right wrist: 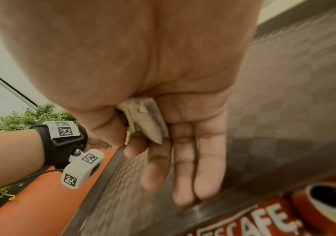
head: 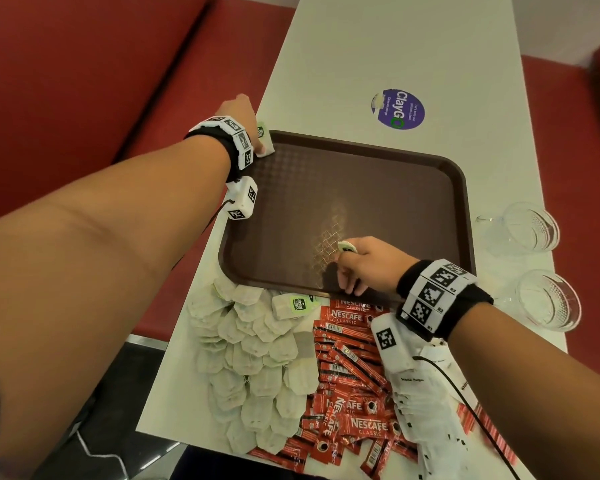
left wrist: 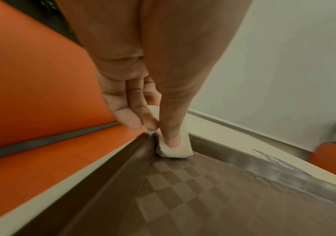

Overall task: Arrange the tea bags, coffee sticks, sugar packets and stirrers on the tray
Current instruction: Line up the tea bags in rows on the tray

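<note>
left hand (left wrist: 140,111) pinches a tea bag (left wrist: 175,148) into the tray (head: 458,188) corner; right hand (head: 364,265) grips another. bags look light, soft, tearable: hold by the paper edge.

Even, soft indoor light fills the head view, with a pale glare patch on the brown tray (head: 343,188) and a small dark shadow under the right hand (head: 364,265). Straight edges bow toward the corners. Both wrist views are warmer, dimmer and smeared, the nearby palms out of focus.
</note>
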`<state>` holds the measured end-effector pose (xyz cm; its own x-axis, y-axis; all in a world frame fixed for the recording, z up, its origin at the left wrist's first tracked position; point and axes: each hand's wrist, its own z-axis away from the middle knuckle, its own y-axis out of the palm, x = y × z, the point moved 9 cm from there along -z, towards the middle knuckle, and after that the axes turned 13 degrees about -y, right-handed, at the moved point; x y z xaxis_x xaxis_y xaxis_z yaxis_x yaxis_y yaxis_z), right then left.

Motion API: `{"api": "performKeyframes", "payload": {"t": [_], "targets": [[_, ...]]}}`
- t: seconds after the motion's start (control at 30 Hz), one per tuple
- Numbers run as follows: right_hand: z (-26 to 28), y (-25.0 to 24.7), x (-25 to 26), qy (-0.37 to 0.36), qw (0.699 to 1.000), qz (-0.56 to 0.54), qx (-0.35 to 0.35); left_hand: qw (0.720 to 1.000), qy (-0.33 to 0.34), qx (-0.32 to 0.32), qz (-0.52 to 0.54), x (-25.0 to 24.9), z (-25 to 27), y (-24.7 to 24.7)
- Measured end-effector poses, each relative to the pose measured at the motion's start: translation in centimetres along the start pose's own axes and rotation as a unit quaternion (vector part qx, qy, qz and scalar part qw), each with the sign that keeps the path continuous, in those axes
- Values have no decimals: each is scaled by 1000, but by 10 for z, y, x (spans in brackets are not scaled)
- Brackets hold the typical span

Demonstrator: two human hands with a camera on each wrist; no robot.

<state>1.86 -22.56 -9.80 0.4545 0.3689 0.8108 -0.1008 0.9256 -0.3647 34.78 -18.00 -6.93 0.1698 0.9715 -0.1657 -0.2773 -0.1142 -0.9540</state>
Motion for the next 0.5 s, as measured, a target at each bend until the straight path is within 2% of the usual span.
{"api": "performKeyframes", "payload": {"t": [0.1,0.27,0.43,0.5], "targets": [[-1,-3,-5,10,1000,-21,-13,1000,20,-12,17,-6,0,-2],[-3,-8,-4,4,999,-22,-36,993,100,7,-67,-24,9,5],[-3,-18,5,-15,998,-18,-59,986,132,-29,-102,-31,15,7],[-4,-19,10,-22,998,-24,-58,983,141,-5,-118,-33,18,13]]}}
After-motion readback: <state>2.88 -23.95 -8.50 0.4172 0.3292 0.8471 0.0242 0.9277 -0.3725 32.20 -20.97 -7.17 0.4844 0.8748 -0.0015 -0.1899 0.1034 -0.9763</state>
